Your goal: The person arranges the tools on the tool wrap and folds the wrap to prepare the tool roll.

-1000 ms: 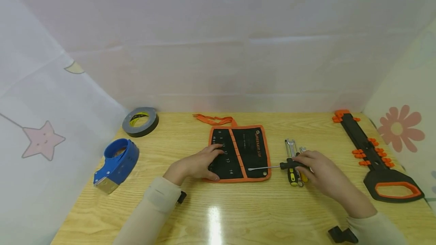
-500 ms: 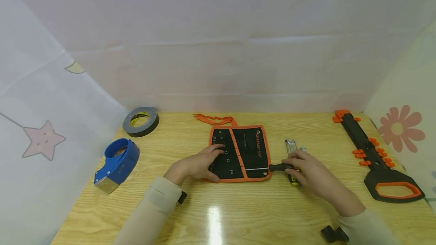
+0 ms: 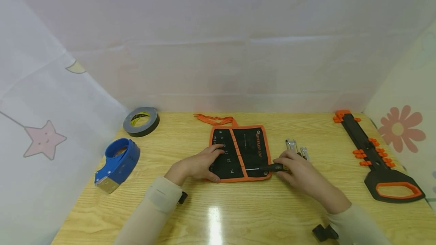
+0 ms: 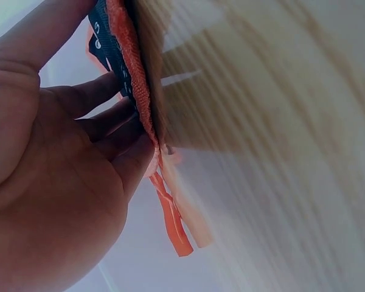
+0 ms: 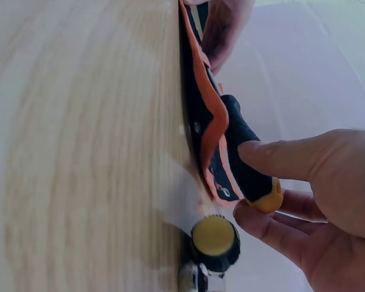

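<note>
A black tool roll (image 3: 250, 148) with orange trim and printed sizes lies flat on the wooden table. My left hand (image 3: 199, 163) rests on its left part, fingers spread over the numbered pockets. With thumb and fingers, my right hand (image 3: 301, 171) pinches the black handle of a screwdriver (image 5: 249, 152) by its yellow butt end. The handle lies over the roll's right edge; the shaft (image 3: 253, 169) runs left to the orange pocket strip, where its tip is hidden. Just beyond the right hand lie wrenches (image 3: 291, 144). A second yellow-ended handle (image 5: 213, 236) shows below the fingers.
On the left are a roll of grey tape (image 3: 140, 121) and a blue tape dispenser (image 3: 117, 163). A long black tool with orange clips and a loop handle (image 3: 366, 146) lies at the right. Orange ties (image 3: 214, 119) trail behind the roll.
My right hand has moved left with the screwdriver, and its tip has gone from above the roll to behind the orange strip. The left hand has stayed put.
</note>
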The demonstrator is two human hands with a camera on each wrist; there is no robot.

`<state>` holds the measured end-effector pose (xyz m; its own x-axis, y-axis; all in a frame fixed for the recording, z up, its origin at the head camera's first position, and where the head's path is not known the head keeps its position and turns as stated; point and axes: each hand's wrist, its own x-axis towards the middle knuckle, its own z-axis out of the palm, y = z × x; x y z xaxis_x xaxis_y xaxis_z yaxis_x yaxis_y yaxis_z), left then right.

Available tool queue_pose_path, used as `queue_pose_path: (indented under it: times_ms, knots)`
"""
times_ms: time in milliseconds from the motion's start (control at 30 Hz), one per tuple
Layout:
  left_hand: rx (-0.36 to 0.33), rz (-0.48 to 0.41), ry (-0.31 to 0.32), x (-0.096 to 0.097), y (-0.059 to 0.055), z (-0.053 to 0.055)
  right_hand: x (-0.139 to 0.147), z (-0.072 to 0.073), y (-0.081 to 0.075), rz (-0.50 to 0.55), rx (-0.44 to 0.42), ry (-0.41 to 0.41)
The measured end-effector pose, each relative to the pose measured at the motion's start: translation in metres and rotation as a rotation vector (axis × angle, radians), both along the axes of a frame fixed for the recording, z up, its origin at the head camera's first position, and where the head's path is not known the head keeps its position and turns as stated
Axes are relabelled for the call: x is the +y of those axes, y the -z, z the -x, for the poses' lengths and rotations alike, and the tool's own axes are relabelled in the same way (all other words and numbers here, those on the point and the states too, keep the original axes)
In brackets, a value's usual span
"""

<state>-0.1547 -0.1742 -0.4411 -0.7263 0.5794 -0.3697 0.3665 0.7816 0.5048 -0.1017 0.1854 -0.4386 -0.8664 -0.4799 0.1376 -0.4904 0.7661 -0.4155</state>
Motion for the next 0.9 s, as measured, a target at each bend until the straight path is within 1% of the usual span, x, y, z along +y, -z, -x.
queue_pose_path:
  times_ms: [100,433,600,700,767,900]
  knots:
    - [0.0,-0.002,-0.002,0.0,0.0,0.0,-0.004,0.001,0.001,0.005,-0.005,-0.005]
    - [0.01,0.007,0.0,0.001,0.0,0.001,-0.024,0.004,0.011,0.002,0.035,-0.035]
    - [0.014,0.011,0.003,0.001,0.001,0.001,-0.032,0.004,0.015,-0.032,-0.006,-0.025]
    - [0.012,0.014,0.004,0.001,0.001,0.002,-0.034,0.005,0.018,-0.029,-0.015,-0.021]
    - [0.012,0.015,0.004,0.001,0.002,0.002,-0.034,0.005,0.02,-0.022,-0.008,-0.023]
    - [0.012,0.017,0.003,0.001,0.002,0.002,-0.035,0.006,0.022,-0.003,0.023,-0.06]
